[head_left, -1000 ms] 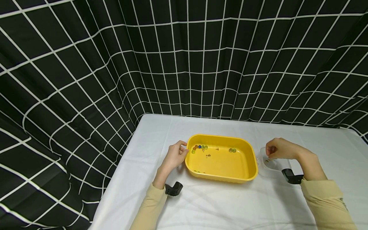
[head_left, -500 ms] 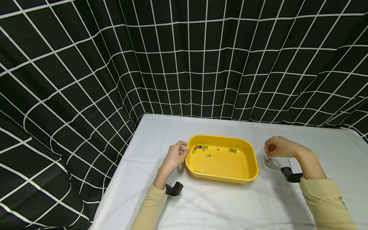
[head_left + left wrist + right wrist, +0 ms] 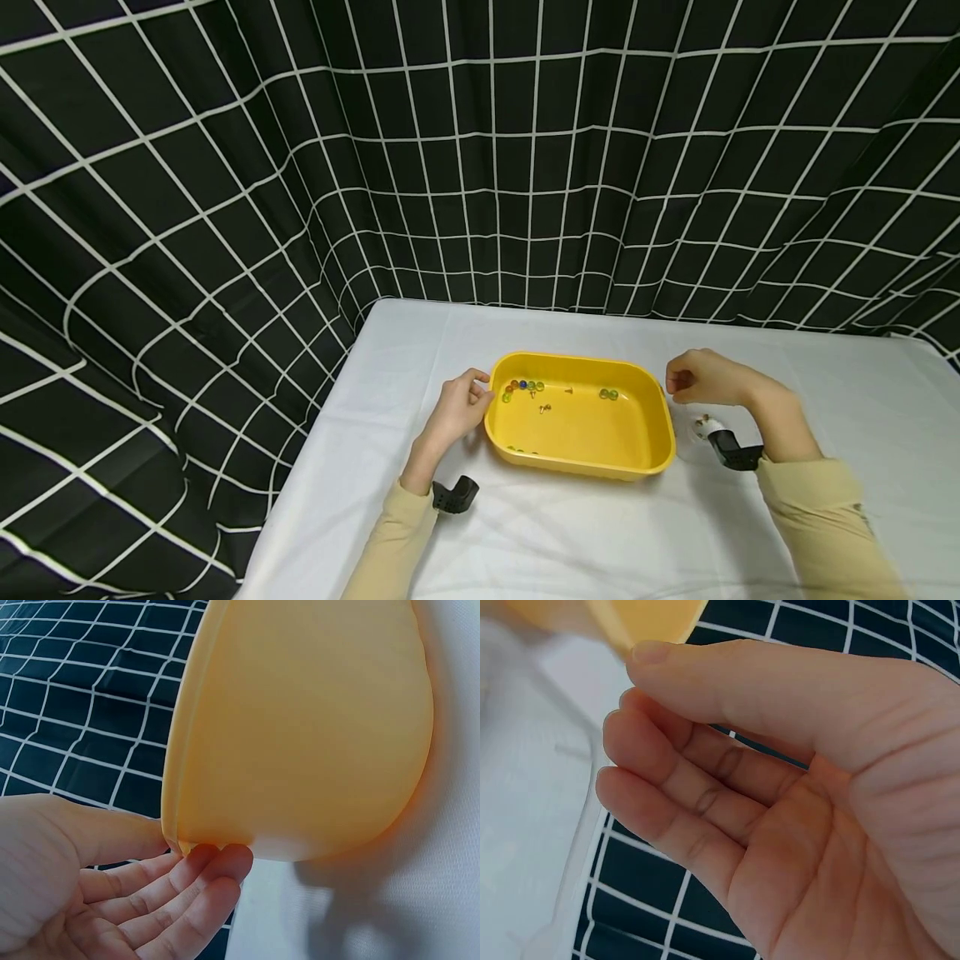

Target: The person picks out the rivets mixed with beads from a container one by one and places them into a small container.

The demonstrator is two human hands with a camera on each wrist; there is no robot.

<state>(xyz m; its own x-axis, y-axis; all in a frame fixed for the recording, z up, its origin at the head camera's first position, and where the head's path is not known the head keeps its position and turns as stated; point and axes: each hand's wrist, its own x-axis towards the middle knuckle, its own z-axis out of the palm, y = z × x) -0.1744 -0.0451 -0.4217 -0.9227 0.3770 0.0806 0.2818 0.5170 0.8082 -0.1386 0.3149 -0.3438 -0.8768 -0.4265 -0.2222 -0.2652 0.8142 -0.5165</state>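
Observation:
My left hand pinches the left rim of a yellow tray, thumb at the rim and fingertips against the outer wall in the left wrist view. Inside lie several coloured glass marbles along the back left, a pair of greenish marbles at the back right and small gold-coloured pin-like pieces. Beside the tray's right rim hovers my right hand, fingers loosely bent. Nothing shows between thumb and fingers in the right wrist view. Below it stands a clear plastic container with small bits inside.
A white cloth covers the table. Black curtains with a white grid rise behind and to the left. Black wrist devices sit on both wrists, the right one overlapping the clear container in the head view.
My right hand has moved left and slightly away from me, from above the clear container toward the tray's right rim. More small bits came into view in the container. My left hand stayed at the rim.

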